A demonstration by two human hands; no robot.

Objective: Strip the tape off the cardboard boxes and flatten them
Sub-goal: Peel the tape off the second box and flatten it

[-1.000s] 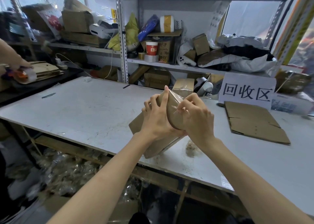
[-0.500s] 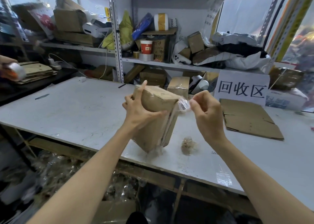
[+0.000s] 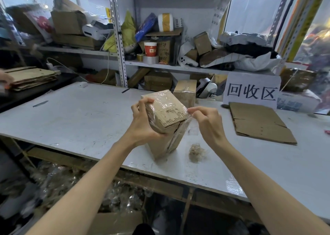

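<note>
A tall brown cardboard box (image 3: 167, 113) wrapped in clear tape stands tilted on the white table (image 3: 75, 120). My left hand (image 3: 142, 124) grips its upper left side, fingers over the top edge and thumb under the open flap. My right hand (image 3: 208, 122) pinches a strip of clear tape (image 3: 189, 120) at the box's upper right corner, the film stretched between box and fingers. A crumpled wad of removed tape (image 3: 196, 152) lies on the table right of the box. A flattened cardboard sheet (image 3: 257, 122) lies further right. A second taped box (image 3: 185, 92) stands behind.
A white sign (image 3: 251, 91) with black characters leans at the table's back. Metal shelving (image 3: 117, 38) behind holds boxes, tape rolls, a red cup and bags. A stack of flat cardboard (image 3: 30, 77) lies at far left, where another person's hand (image 3: 5, 79) shows. Plastic scrap fills the space below the table.
The box was turned and stood upright on the table. My right hand moved from the box's front to its right corner, drawing the clear tape away. The view shifted slightly.
</note>
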